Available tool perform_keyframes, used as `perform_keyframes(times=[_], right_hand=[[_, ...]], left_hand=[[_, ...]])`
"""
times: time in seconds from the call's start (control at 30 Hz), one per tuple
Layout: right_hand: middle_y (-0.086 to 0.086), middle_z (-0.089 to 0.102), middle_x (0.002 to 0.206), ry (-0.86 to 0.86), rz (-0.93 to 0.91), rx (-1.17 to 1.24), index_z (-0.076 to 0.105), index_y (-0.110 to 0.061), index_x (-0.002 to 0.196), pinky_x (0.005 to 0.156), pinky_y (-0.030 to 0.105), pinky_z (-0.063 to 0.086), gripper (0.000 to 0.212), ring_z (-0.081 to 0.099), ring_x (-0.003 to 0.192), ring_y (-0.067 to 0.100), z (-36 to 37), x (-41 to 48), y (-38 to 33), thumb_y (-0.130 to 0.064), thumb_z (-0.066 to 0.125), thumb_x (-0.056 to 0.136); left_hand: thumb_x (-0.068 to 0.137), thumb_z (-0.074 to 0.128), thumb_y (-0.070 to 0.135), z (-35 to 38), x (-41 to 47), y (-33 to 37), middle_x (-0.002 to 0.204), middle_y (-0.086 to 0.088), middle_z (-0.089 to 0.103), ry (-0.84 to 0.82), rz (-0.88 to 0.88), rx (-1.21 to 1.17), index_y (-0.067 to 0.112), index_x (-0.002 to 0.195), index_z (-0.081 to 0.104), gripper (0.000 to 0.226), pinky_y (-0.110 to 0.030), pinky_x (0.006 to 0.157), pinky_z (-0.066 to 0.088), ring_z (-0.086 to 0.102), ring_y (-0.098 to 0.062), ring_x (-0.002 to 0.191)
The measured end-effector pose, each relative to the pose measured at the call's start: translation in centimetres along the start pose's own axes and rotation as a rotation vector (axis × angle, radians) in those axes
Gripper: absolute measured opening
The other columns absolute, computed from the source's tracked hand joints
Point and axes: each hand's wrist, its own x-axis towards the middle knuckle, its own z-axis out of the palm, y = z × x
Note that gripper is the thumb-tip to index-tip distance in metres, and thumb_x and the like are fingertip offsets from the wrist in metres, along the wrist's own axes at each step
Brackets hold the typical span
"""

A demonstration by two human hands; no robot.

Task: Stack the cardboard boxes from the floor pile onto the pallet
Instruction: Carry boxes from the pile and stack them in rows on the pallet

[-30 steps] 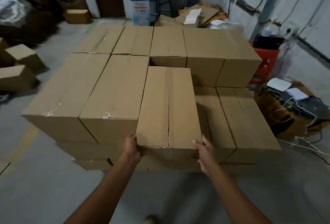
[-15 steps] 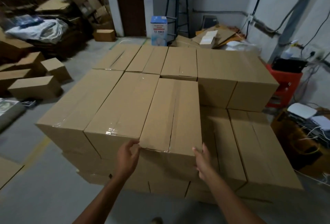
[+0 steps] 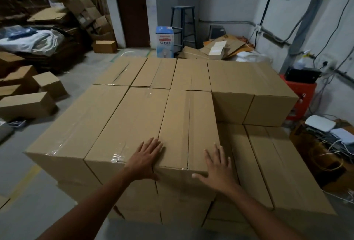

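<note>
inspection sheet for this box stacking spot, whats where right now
surface: grey concrete floor; the base of the stack is hidden.
job's things: box under the hands lies in the top layer's near row, against its left neighbour; lower boxes form a step to its right; floor pile at left.
clutter: flattened cardboard, blue-and-white carton, stool, red crate.
grippers: left hand flat over the box's near left edge; right hand flat at its near right corner.
cables: wall cable; loose white wires on the gear at right.
surroundings: brown door, pale walls.
</note>
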Motion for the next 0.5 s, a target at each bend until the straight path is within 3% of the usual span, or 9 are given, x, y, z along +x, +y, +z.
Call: perform_keyframes(times=[0.1,0.27,0.5], right_hand=[[0.008,-0.039,0.155,0.044,-0.058,-0.118,-0.018,-0.025,0.156,0.124,0.058,0.002,0.115,-0.029,0.149,0.032,0.5,-0.1,0.2,-0.083,0.046,0.081],[0.006,-0.027,0.164,0.069,-0.058,-0.120,-0.010,-0.024,0.160,0.123,0.050,0.005,0.115,-0.024,0.151,0.030,0.5,0.6,-0.2,-0.076,0.055,0.082],[0.003,-0.024,0.166,0.069,-0.052,-0.114,-0.010,-0.025,0.160,0.123,0.048,0.000,0.116,-0.024,0.151,0.027,0.5,0.8,-0.4,-0.078,0.056,0.081]], left_hand=[[0.071,0.051,0.089,0.8,0.9,-0.7,0.164,-0.004,-0.022,0.007,0.002,0.025,0.019,0.159,-0.014,0.130,-0.042,0.122,-0.012,-0.018,-0.023,0.153],[0.053,0.016,0.102,1.5,1.3,-1.1,0.162,0.000,-0.025,0.016,0.029,0.025,0.019,0.158,-0.016,0.137,-0.042,0.125,-0.008,-0.017,-0.022,0.154],[0.049,0.026,0.105,2.0,1.6,-1.3,0.164,0.003,-0.020,0.042,0.022,-0.031,0.019,0.159,-0.012,0.145,-0.036,0.122,-0.010,-0.018,-0.018,0.152]])
